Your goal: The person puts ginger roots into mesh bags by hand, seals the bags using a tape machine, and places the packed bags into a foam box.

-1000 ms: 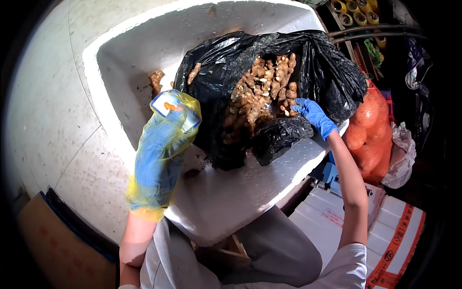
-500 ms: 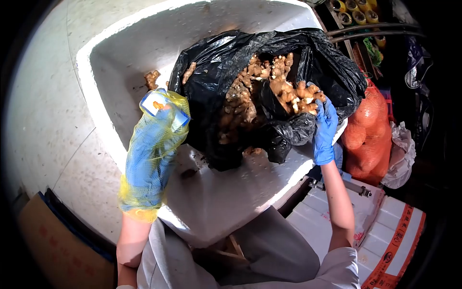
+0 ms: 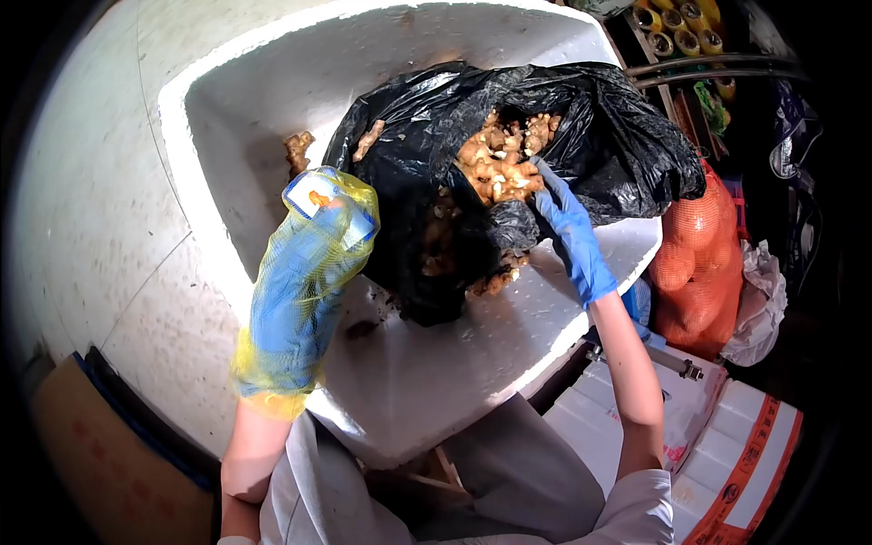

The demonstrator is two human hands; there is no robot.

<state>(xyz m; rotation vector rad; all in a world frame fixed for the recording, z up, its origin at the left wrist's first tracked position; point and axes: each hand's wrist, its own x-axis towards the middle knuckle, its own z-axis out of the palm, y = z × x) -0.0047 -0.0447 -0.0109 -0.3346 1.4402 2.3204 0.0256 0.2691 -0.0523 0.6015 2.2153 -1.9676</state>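
My left hand (image 3: 304, 272) wears a blue glove and sits inside a yellow mesh bag (image 3: 272, 368) drawn over it down to the wrist. A white and blue label (image 3: 313, 193) covers the bag's far end, so its fingers are hidden. It is over the left part of a white foam box (image 3: 213, 182). In the box lies a crumpled black plastic bag (image 3: 627, 127) with ginger (image 3: 495, 163) showing in its opening. My blue-gloved right hand (image 3: 572, 232) reaches in from the right, fingers closed on the right end of a ginger piece. The fingertips are partly hidden.
Loose ginger pieces (image 3: 297, 153) lie at the box's left wall and below the black bag. An orange net sack (image 3: 695, 272) of round produce stands to the right. White cartons with red tape (image 3: 736, 481) are at lower right, and a brown carton (image 3: 118, 454) at lower left.
My right hand has moved left, and the ginger at its fingers shifted left with it. The black bag's opening looks narrower. My left hand with the mesh bag appears slightly further right.
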